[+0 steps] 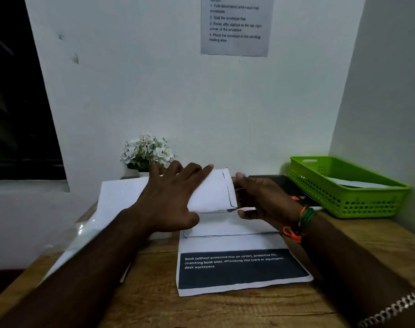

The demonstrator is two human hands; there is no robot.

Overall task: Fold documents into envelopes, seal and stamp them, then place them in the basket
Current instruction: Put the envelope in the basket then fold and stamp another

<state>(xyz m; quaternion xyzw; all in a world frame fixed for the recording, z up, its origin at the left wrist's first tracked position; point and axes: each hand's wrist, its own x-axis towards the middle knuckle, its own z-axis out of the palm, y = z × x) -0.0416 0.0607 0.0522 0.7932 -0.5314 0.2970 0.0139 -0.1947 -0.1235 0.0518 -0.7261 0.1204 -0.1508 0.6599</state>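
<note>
Hidden or unclear, as we log it:
- Envelope (212, 192): our left hand (171, 200) covers its left part.
- Small item in our right hand (261, 197): only a blue tip shows (we cannot tell what it is).
- Wall notice (236, 26): top edge cut off, print blurred.
- Basket (343, 185): contents partly behind its wall.
- Dark object (287, 185) behind the right hand: mostly hidden.
- Flower pot (133, 172): half concealed by paper.
</note>
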